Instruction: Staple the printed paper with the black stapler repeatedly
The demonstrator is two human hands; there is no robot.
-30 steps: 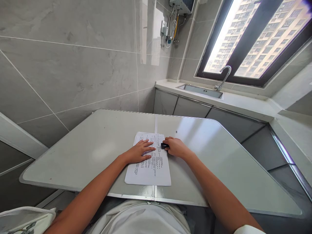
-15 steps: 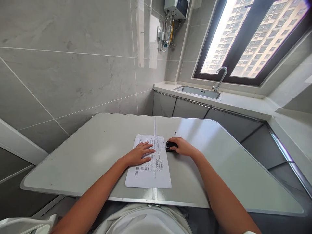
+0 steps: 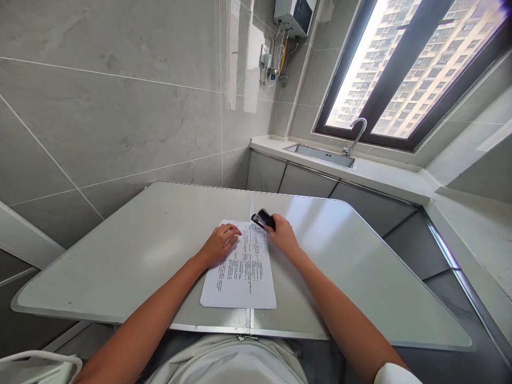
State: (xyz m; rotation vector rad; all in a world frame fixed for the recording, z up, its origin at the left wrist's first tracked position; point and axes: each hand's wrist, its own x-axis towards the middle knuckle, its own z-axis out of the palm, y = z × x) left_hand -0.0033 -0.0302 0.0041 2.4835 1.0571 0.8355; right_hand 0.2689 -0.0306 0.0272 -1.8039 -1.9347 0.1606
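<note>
Printed paper point(image 3: 244, 288) lies flat on the pale folding table point(image 3: 328, 256), across its centre seam. My left hand point(image 3: 219, 244) rests on the paper's upper left edge with its fingers loosely bent and apart, holding nothing. In my right hand point(image 3: 282, 233) is a black stapler point(image 3: 263, 218), gripped by its rear end. It sits at the far right corner of the paper, its front pointing left and away. Whether the stapler touches the sheet, I cannot tell.
Beyond the table runs a white counter point(image 3: 384, 172) with a sink point(image 3: 322, 154) and a curved faucet point(image 3: 357, 136) under a window. A tiled wall point(image 3: 120, 117) stands at the left. A white chair part point(image 3: 44, 365) shows at the lower left.
My right hand has moved the stapler from the paper's right edge to its far edge, turning it. My left hand has slid left and its fingers have curled. The view has tilted slightly.
</note>
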